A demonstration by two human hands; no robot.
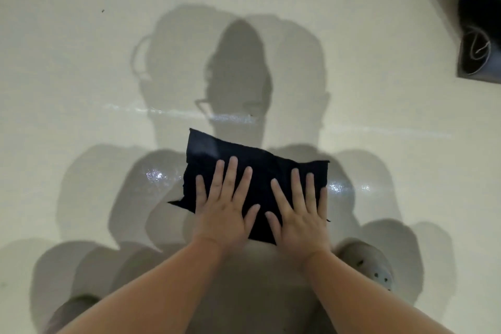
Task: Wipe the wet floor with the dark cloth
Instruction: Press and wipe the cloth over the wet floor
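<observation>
A dark cloth (214, 152) lies flat on the pale floor (81, 68) in the middle of the view. My left hand (225, 206) presses on its left half with straight, spread fingers. My right hand (298, 211) presses flat on its right half in the same way. Wet patches glisten on the floor just left of the cloth (158, 175) and just right of it (344, 187). A thin wet streak (189, 114) runs across the floor beyond the cloth.
A dark object with a grey mat or box (479, 35) sits at the top right corner. A light perforated shoe (371, 266) is on the floor at my right, another foot (73, 312) at the lower left. Shadows of my body cover the floor ahead.
</observation>
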